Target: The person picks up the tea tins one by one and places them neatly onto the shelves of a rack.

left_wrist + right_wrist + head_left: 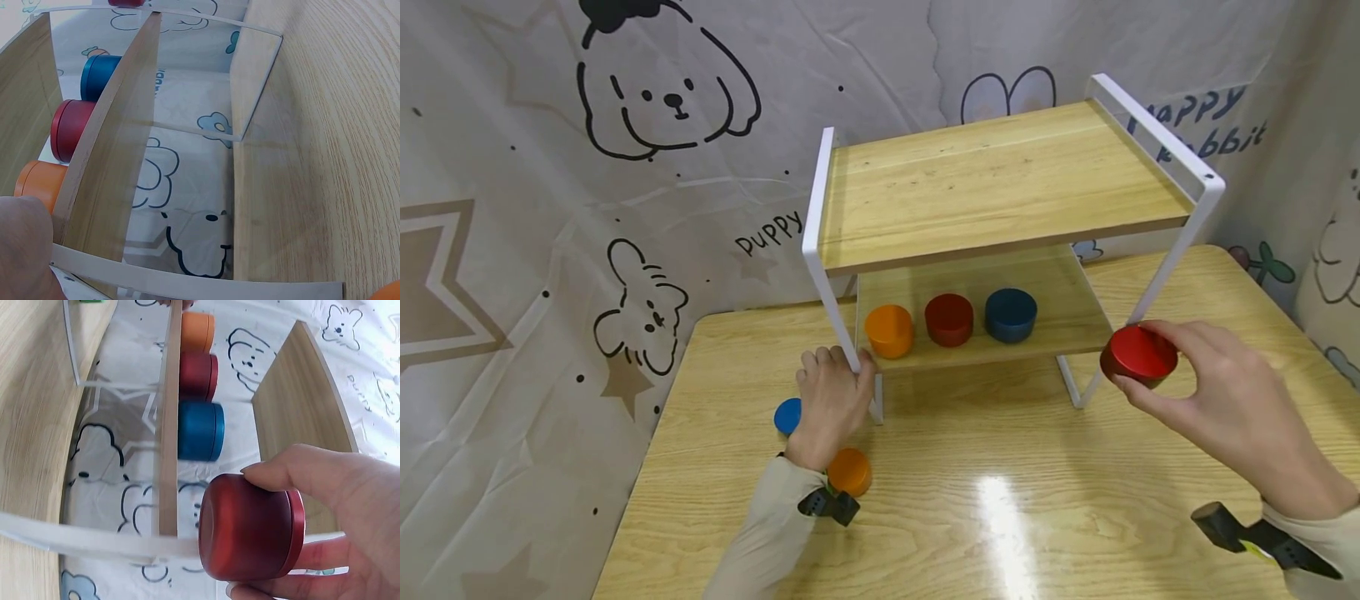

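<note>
My right hand (1243,404) pinches a round red tin (1140,354) between thumb and fingers, just off the right end of a two-tier shelf (1000,179). The right wrist view shows this tin (250,528) tilted on its side, near the shelf's white frame. My left hand (835,400) grips the white frame at the shelf's lower left corner. On the lower board (1067,337) stand an orange tin (889,332), a dark red tin (949,320) and a dark blue tin (1011,315) in a row. The left hand lies closest to the orange one.
A blue round tin (787,416) and another orange tin (850,472) sit on the wooden table (970,533) by the left forearm. A patterned cloth (700,208) with cartoon animals hangs behind the shelf. Its upper board bears nothing.
</note>
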`<act>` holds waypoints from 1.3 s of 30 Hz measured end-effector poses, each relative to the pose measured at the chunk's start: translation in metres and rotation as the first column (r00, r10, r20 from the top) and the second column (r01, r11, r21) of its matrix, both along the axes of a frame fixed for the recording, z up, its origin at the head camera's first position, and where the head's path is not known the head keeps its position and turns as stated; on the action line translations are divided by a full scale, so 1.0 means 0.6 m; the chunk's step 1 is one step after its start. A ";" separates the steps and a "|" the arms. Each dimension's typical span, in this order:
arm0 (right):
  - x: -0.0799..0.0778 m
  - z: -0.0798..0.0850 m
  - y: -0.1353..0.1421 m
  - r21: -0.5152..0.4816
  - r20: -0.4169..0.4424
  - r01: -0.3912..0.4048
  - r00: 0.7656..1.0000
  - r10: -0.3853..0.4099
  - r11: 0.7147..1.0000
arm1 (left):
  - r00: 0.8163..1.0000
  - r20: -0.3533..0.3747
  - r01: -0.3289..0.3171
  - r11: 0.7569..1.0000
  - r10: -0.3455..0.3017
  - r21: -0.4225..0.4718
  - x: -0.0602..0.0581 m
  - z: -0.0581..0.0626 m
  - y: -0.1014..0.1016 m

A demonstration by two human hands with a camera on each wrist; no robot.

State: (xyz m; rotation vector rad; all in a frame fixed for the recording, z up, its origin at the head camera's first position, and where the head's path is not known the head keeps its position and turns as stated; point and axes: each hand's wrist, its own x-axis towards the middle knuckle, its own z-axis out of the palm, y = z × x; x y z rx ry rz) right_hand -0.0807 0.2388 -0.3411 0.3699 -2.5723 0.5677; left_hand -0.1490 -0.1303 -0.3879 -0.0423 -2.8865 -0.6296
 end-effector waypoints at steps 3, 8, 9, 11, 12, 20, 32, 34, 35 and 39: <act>0.001 -0.001 -0.014 0.000 -0.030 -0.030 0.999 0.030 1.000 | 1.000 -0.005 0.001 1.000 -0.001 -0.003 0.000 -0.001 0.000; -0.002 -0.003 -0.040 -0.001 -0.078 -0.047 0.996 0.047 0.999 | 1.000 -0.013 0.003 1.000 -0.003 0.001 0.001 -0.001 0.000; -0.004 -0.003 -0.044 -0.005 -0.088 -0.042 0.995 0.041 0.999 | 1.000 -0.013 0.005 1.000 -0.005 0.003 0.001 0.000 0.000; -0.009 -0.004 -0.052 -0.011 -0.104 -0.025 0.994 0.024 1.000 | 1.000 -0.010 0.006 1.000 -0.006 0.006 0.001 0.000 0.001; -0.012 -0.005 -0.056 -0.009 -0.110 -0.016 0.994 0.015 1.000 | 1.000 -0.011 0.006 1.000 -0.006 0.007 0.001 0.000 0.001; -0.036 -0.009 -0.084 0.005 -0.105 0.048 0.993 -0.047 0.999 | 1.000 -0.022 -0.002 1.000 0.002 -0.003 0.000 0.000 0.002; -0.071 -0.008 -0.097 0.025 0.027 0.114 0.993 -0.115 0.993 | 1.000 -0.013 -0.005 1.000 0.005 -0.003 -0.001 -0.003 0.000; -0.074 -0.008 -0.097 0.027 0.043 0.114 0.992 -0.115 0.993 | 1.000 -0.022 -0.005 1.000 0.005 0.001 -0.001 -0.003 0.000; -0.075 -0.008 -0.098 0.026 0.052 0.114 0.992 -0.115 0.993 | 1.000 -0.028 -0.006 1.000 0.006 0.003 -0.001 -0.003 0.000; -0.077 -0.009 -0.098 0.030 0.054 0.109 0.992 -0.111 0.994 | 1.000 -0.030 -0.007 1.000 0.007 0.009 0.000 -0.003 0.001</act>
